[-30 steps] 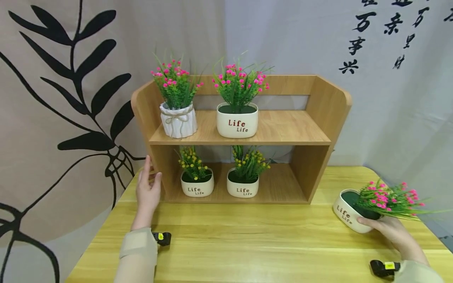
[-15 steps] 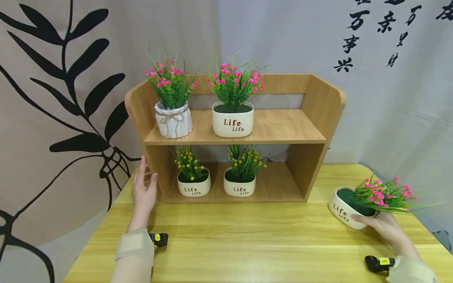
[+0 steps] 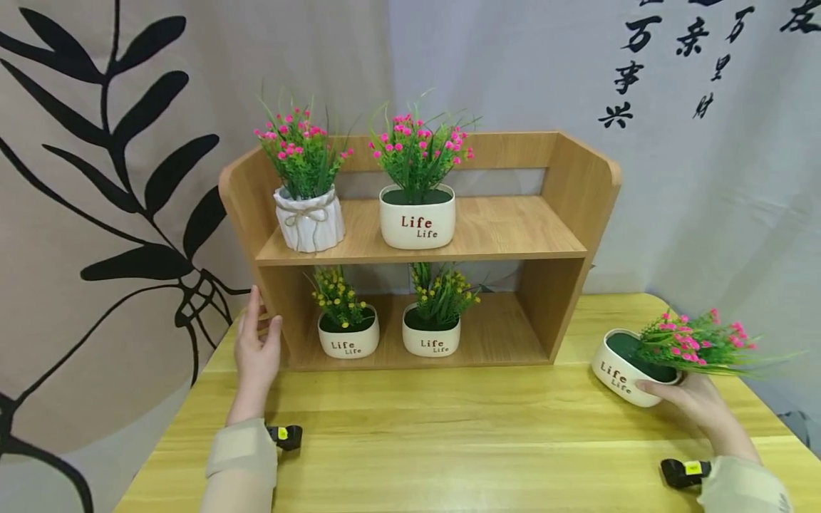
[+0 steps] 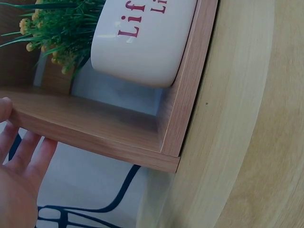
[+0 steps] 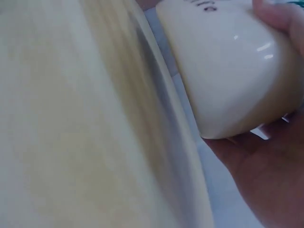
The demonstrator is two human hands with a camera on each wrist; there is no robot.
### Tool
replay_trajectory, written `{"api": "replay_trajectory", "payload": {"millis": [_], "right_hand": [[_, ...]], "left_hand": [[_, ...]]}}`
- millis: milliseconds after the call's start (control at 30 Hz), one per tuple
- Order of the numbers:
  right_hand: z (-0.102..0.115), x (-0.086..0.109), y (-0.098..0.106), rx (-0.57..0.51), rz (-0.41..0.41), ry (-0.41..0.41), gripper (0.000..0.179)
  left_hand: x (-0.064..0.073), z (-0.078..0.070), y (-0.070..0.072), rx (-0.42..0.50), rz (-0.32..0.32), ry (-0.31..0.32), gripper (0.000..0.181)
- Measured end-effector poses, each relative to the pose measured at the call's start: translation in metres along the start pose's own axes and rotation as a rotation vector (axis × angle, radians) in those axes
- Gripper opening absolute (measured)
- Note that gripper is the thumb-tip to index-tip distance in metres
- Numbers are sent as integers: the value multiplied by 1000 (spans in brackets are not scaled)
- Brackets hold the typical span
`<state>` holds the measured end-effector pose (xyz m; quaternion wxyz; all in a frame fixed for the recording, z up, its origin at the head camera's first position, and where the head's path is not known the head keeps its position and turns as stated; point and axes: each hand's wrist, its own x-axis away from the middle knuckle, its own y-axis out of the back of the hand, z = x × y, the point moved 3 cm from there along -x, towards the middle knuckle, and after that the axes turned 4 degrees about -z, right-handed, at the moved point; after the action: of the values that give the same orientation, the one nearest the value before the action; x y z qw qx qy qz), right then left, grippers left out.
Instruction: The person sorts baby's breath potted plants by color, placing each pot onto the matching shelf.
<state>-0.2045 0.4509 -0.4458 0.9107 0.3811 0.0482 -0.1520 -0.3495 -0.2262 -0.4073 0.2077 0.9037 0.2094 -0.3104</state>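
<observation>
My left hand (image 3: 258,353) is at the left side panel of a wooden two-tier shelf (image 3: 410,258). In the left wrist view its fingers (image 4: 40,159) touch the panel's outer face, fairly straight, with the thumb at the front edge. My right hand (image 3: 702,402) grips a white oval flowerpot (image 3: 625,377) marked "Life", its thumb on the front and fingers underneath. The pot tilts to the right, its pink flowers (image 3: 693,342) leaning over the hand. In the right wrist view the pot (image 5: 228,71) is near the table edge.
On the upper tier stand a white pot with a twine bow (image 3: 311,224) and a "Life" pot (image 3: 417,221), both pink-flowered. Two yellow-flowered pots, a left one (image 3: 349,338) and a right one (image 3: 431,335), stand below. The wooden table (image 3: 449,442) carries the shelf; a printed curtain (image 3: 500,64) hangs behind.
The head view has shifted, so the scene slides left. My right hand keeps the tilted flowerpot, now slightly higher in view. The left hand stays at the shelf's side.
</observation>
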Motion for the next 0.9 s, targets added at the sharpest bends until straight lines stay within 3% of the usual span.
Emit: {"api": "replay_trajectory", "payload": {"millis": [400, 600, 900], "right_hand": [[33, -2, 3, -92, -11, 206, 75], [44, 3, 4, -101, 55, 235, 74], [74, -5, 3, -242, 136, 355, 66]], "left_hand": [[1, -1, 0, -3, 1, 2, 66], [6, -2, 1, -15, 18, 33, 66], [1, 0, 1, 8, 20, 41, 66]]}}
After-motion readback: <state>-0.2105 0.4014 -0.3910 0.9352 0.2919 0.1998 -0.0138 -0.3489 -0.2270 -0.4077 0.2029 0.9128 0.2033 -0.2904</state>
